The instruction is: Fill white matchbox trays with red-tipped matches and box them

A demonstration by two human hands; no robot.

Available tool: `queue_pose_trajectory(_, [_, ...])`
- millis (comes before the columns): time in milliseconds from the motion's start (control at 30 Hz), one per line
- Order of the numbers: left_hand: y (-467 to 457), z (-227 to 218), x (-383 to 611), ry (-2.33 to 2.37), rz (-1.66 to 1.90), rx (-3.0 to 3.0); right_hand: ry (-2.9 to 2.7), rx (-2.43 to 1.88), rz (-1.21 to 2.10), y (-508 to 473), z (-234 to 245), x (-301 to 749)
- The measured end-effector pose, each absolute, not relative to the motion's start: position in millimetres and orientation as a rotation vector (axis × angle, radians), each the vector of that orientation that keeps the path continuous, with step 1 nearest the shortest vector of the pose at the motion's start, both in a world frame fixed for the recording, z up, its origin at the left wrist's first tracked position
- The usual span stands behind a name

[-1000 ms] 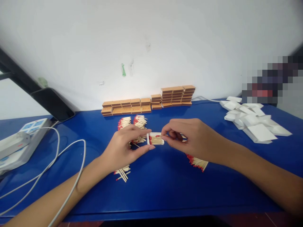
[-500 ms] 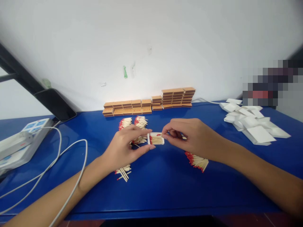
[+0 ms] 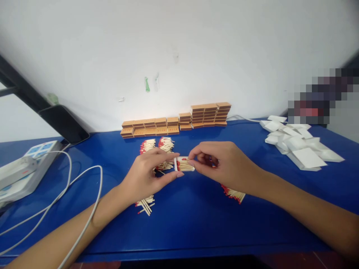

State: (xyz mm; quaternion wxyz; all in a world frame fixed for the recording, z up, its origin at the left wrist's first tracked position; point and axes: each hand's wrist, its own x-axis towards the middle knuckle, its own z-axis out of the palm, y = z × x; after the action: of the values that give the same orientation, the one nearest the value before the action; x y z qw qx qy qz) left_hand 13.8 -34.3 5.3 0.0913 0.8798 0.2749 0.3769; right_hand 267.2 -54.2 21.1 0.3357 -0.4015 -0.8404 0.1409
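Observation:
A small white matchbox tray (image 3: 175, 164) sits between the thumb and forefinger of my left hand (image 3: 146, 172), which grips its left end. Red-headed matches (image 3: 184, 166) lie lengthwise in it, heads to the left. My right hand (image 3: 224, 160) is closed in a pinch over the tray's right end. Red match heads (image 3: 184, 159) poke out from its fingertips along the tray's far side; how many it holds is hidden. Loose match piles (image 3: 166, 144) lie behind and under my left hand, and another pile (image 3: 235, 195) is partly covered by my right.
Stacked matchboxes (image 3: 157, 127) line the wall. Folded white trays (image 3: 297, 144) are heaped at the right. On the left are a power strip (image 3: 42, 149), a dark phone-like slab (image 3: 66, 123) and a white cable (image 3: 99, 186) looping across my left forearm.
My right hand has moved slightly left over the tray, carrying the match heads further in. My left hand and the tray have stayed nearly still.

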Motion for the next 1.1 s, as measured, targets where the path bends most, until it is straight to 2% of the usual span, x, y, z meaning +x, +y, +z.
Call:
queue_pose_trajectory(300, [-35,5,15,0.818,1.066,2.603,-2.19,-1.048,0.451,-54,16,266])
queue_pose_trajectory(733, [-36,5,13,0.806,1.063,2.596,-2.245,-1.064,0.375,-52,11,268])
queue_pose_trajectory(967, [-35,5,11,0.86,1.102,2.58,-2.258,-1.175,0.227,-38,30,292])
queue_pose_trajectory(1033, [-34,5,10,0.88,1.105,2.575,-2.326,-1.306,0.309,-26,37,310])
queue_pose_trajectory(1100, [-33,5,9,0.894,1.093,2.579,-2.437,-1.438,0.529,-15,41,327])
